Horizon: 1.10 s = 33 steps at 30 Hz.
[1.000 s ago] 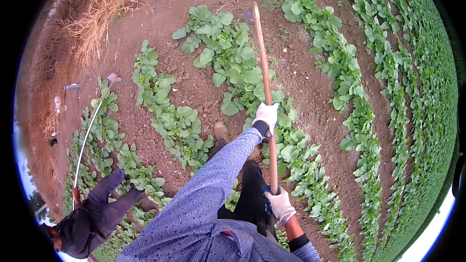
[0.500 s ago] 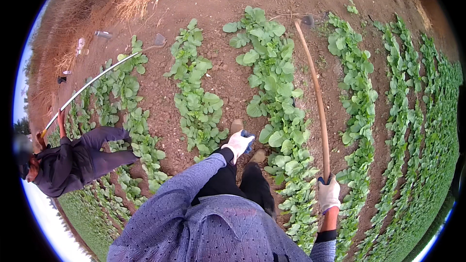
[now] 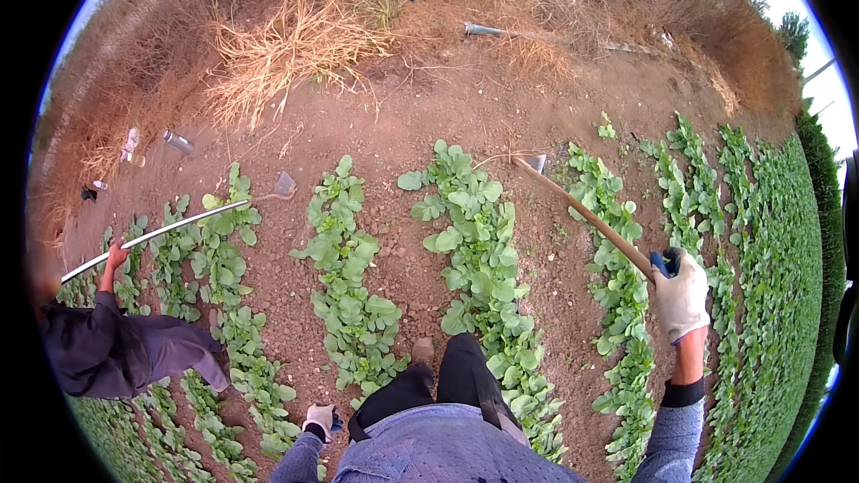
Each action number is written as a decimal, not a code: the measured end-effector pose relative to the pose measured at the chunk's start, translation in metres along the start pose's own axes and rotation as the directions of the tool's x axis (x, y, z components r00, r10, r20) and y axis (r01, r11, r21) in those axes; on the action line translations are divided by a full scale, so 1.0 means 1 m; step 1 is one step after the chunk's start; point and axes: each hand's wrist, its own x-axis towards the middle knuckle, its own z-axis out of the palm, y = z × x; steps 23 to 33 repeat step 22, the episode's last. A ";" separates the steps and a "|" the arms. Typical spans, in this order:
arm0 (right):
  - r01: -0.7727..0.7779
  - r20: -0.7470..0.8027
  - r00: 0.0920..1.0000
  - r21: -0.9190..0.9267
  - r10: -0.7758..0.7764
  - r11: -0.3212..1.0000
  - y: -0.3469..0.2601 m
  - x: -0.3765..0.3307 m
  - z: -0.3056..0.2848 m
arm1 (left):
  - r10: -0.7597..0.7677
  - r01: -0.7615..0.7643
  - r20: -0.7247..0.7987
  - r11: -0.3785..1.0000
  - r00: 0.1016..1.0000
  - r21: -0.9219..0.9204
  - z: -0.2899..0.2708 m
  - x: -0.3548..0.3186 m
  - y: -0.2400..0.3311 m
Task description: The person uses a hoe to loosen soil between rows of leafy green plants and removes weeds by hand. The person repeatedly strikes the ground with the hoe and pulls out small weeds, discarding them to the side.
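Observation:
My right hand [image 3: 682,295], in a pale glove with blue on the fingers, is closed round the end of a long wooden hoe handle. The hoe [image 3: 601,222] slants away to the far left over a crop row, and its grey metal blade [image 3: 536,163] rests at the soil near the row's far end. Low on the left, my left hand [image 3: 320,418], in a matching glove, hangs beside my hip. Its fingers are loosely bent and a little apart, and nothing shows in them. Leafy green plants [image 3: 474,241] stand in the row before me.
To the left a person in dark clothes [image 3: 116,340] holds another hoe with a pale handle [image 3: 170,227]. More crop rows [image 3: 349,277] run on both sides. Dry straw [image 3: 295,45], a grey cylinder [image 3: 178,141] and a pipe [image 3: 483,29] lie along the far edge.
My right hand has risen and moved right, swinging the hoe handle to a slant. My left hand has dropped from before my legs to my left side. The view has tilted up.

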 end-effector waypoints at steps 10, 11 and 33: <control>0.232 -0.299 0.940 0.211 -0.163 0.950 -0.087 0.152 -0.040 | 0.254 -0.195 0.209 0.944 0.944 -0.266 0.042 0.031 0.255; 0.100 -0.233 0.972 0.373 -0.011 0.923 -0.102 0.169 -0.046 | 0.270 -0.212 0.205 0.941 0.941 -0.264 0.046 0.028 0.292; -0.164 -0.305 0.874 0.549 0.379 0.820 -0.153 0.350 -0.099 | 0.462 -0.450 0.129 0.886 0.877 -0.111 0.088 0.010 0.630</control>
